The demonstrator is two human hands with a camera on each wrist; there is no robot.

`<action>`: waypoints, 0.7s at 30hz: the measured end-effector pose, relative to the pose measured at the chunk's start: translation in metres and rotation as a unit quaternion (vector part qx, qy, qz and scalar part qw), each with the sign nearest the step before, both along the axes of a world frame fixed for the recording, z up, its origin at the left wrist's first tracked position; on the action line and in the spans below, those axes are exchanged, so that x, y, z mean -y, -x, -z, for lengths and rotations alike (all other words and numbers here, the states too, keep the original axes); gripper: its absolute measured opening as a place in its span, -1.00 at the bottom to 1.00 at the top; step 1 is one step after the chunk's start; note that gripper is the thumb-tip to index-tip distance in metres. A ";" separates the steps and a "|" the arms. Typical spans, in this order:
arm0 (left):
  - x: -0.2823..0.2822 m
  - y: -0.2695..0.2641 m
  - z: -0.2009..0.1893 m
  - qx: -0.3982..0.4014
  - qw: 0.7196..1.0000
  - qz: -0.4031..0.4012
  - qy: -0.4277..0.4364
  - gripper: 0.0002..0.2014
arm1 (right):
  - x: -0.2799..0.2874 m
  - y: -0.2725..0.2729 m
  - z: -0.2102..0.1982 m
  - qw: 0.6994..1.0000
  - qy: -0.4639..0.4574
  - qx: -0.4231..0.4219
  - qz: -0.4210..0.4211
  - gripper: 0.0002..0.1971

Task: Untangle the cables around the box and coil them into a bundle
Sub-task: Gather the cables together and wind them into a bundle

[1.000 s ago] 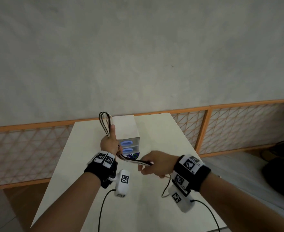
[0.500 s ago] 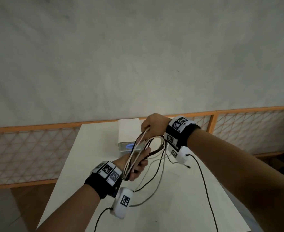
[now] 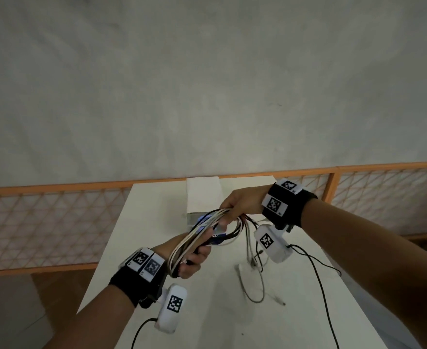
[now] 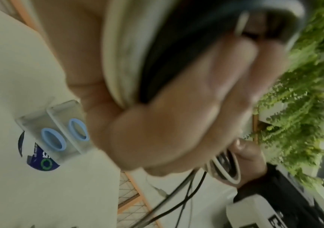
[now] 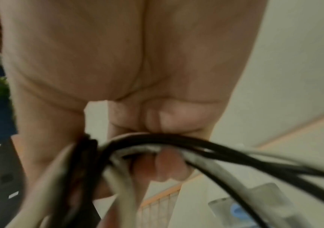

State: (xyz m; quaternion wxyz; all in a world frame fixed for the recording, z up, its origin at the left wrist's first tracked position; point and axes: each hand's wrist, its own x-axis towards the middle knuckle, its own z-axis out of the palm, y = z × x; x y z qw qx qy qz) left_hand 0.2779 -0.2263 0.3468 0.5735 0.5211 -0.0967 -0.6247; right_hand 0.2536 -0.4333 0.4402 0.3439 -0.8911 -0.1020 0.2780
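Observation:
A bundle of white and black cables (image 3: pixel 196 235) stretches in loops between my two hands above the white table (image 3: pixel 136 222). My left hand (image 3: pixel 193 260) grips the near end of the loops, fingers curled round them (image 4: pixel 129 61). My right hand (image 3: pixel 235 205) holds the far end from above, fingers closed over the strands (image 5: pixel 157 143). Loose cable tails (image 3: pixel 256 278) hang from the bundle and trail onto the table. The white box (image 3: pixel 203 195), with blue rings on its clear end (image 4: pixel 53 140), lies behind the hands, free of the cables.
An orange mesh railing (image 3: pixel 43 222) runs behind and beside the table, with a grey wall (image 3: pixel 207 84) beyond. Black leads (image 3: pixel 318 280) from the wrist cameras drape over the table. Green plants (image 4: pixel 303 92) show in the left wrist view.
One second ago my right hand was low and near, drawing cable from my left. It has since swung up and away over the box, laying another loop onto the bundle; my left hand dropped lower.

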 end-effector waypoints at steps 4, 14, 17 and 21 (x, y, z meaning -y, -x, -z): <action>0.002 -0.001 0.006 -0.004 0.999 -0.028 0.021 -0.55 | 0.002 0.003 0.012 0.981 -0.182 -0.022 0.058 -0.87; 0.019 -0.003 -0.007 0.122 0.970 -0.212 0.013 -0.50 | -0.024 0.005 0.016 0.825 -0.507 -0.015 0.249 -0.61; 0.021 -0.006 -0.009 0.110 0.970 -0.214 0.029 -0.49 | -0.028 0.005 0.009 0.795 -0.544 -0.040 0.267 -0.69; 0.024 -0.005 -0.007 0.111 0.968 -0.222 0.035 -0.50 | -0.031 0.005 0.001 0.821 -0.509 -0.024 0.259 -0.83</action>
